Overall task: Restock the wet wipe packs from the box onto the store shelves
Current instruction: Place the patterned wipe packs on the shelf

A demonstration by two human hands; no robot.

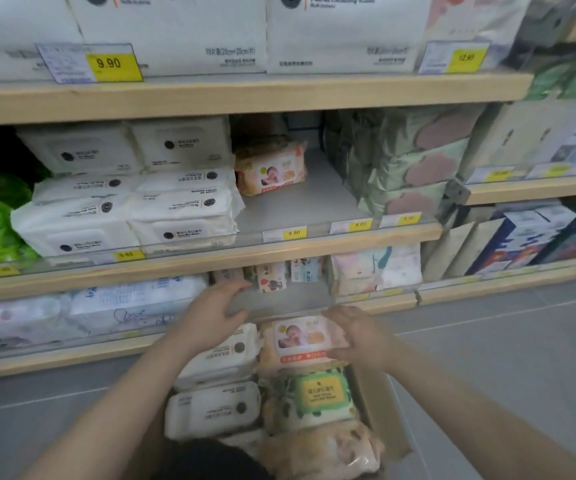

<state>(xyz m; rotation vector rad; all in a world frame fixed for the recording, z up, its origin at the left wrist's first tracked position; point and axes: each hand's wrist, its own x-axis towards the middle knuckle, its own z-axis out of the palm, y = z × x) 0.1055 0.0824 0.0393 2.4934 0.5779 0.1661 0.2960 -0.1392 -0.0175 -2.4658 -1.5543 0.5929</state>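
Half-empty middle shelf, lone peach pack between stacked neighbours.

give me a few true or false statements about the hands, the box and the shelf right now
1. The right hand rests on a peach baby wipe pack at the top of the box. True.
2. The left hand is holding a green pack. False: it is open, spread above the white packs, holding nothing.
3. A matching peach pack already sits on the middle shelf, with bare space beside it. True.
4. The box is empty. False: it holds white, peach and green-label packs.
5. The yellow price tag on the top shelf reads 5.00. False: it reads 9.90.
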